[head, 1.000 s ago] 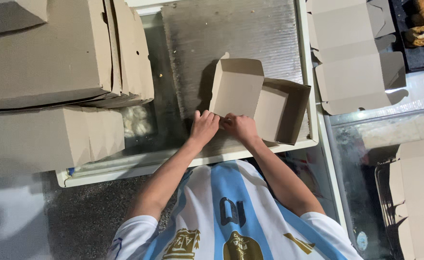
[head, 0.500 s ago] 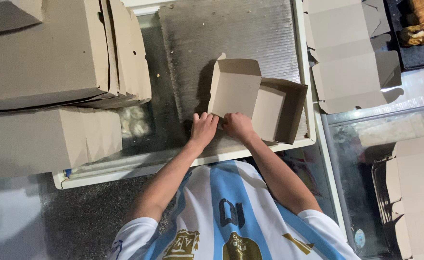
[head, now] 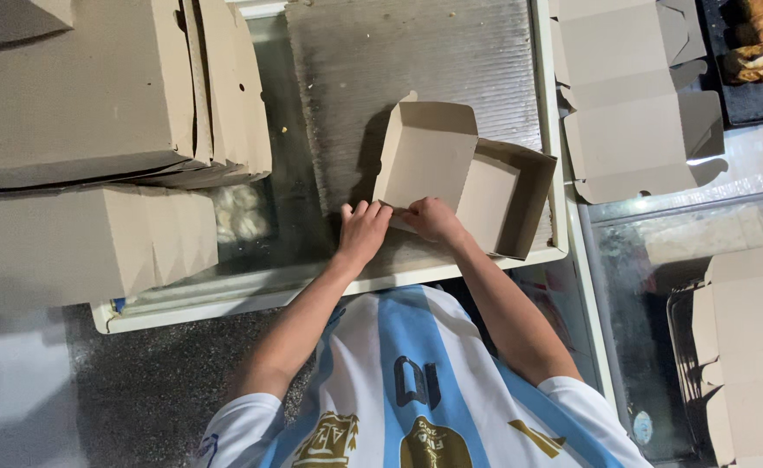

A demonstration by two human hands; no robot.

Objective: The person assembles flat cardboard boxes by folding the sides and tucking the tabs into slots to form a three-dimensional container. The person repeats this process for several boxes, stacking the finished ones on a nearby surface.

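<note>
I have only one view, from the camera on the person's head. It looks almost straight down, so the person's own striped shirt (head: 407, 381) fills the bottom edge and both forearms go up from there. The counter (head: 416, 69) lies in the middle and is seen from above, near enough to show the fine lines of its metal top. The left hand (head: 362, 230) and the right hand (head: 431, 218) meet just above the counter's near edge, close to the centre of the view. No second view exists, so nothing is shared between views.
</note>
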